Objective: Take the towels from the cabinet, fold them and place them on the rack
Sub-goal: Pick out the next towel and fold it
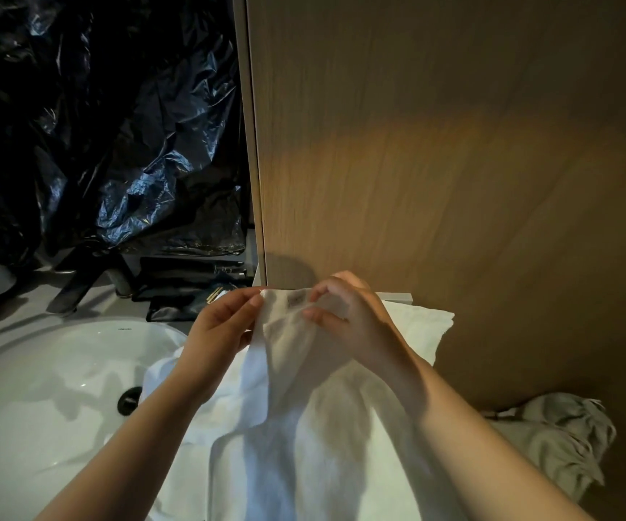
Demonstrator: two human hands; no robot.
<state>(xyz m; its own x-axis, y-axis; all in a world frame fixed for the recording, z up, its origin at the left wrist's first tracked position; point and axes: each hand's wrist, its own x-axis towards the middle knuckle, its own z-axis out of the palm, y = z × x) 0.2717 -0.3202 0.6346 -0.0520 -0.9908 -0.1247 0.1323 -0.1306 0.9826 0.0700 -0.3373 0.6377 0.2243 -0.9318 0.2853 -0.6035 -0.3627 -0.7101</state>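
A white towel [296, 438] hangs from both my hands in front of me, over the sink's right edge. My left hand [221, 325] pinches its upper left corner. My right hand [349, 314] grips the top edge beside a small label [296, 299]. Behind my right hand lies another white towel [424, 329], folded flat. The wooden cabinet panel [454, 163] rises right behind the hands. No rack is in view.
A white round sink [48, 389] with a dark drain [129, 400] fills the lower left. Black plastic sheeting [108, 126] covers the upper left. Dark flat packets [187, 287] lie on the counter behind the sink. A crumpled grey cloth [555, 438] lies at the right.
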